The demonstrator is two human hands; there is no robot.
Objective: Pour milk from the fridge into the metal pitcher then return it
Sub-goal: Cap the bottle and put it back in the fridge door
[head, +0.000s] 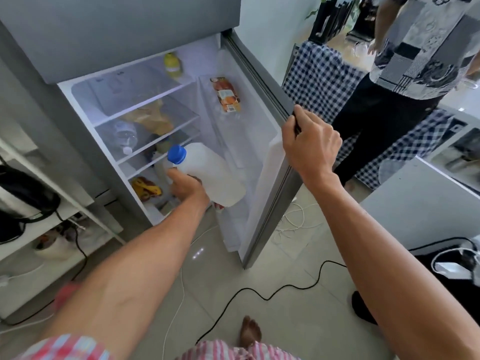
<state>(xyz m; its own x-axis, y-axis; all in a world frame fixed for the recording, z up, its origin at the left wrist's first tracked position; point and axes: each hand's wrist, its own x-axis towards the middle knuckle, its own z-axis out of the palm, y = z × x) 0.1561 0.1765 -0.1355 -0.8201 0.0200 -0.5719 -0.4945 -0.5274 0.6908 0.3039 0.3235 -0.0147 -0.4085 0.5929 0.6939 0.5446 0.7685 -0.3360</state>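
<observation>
The fridge (145, 105) stands open; the left hand (187, 187) has its grip curled round the handle side of the milk jug (213, 172), holding it tilted, blue cap (177, 154) toward the shelves, in the gap between the lower shelves and the door (262, 162); whether the jug rests on anything cannot be told. The right hand (309, 141) has its grip closed over the door's outer edge, fingers wrapped round the rim. A carton (226, 95) sits in the upper door rack; a yellow bottle (172, 64) stands on the top shelf; a clear bottle (125, 137) lies on its side on a middle shelf; yellow packets (145, 188) lie on the lowest one. A black cable (262, 294) runs across the tiled floor; a bare foot (250, 332) shows below. Another person (405, 74) stands beyond the door, beside a checked cloth (319, 74).
</observation>
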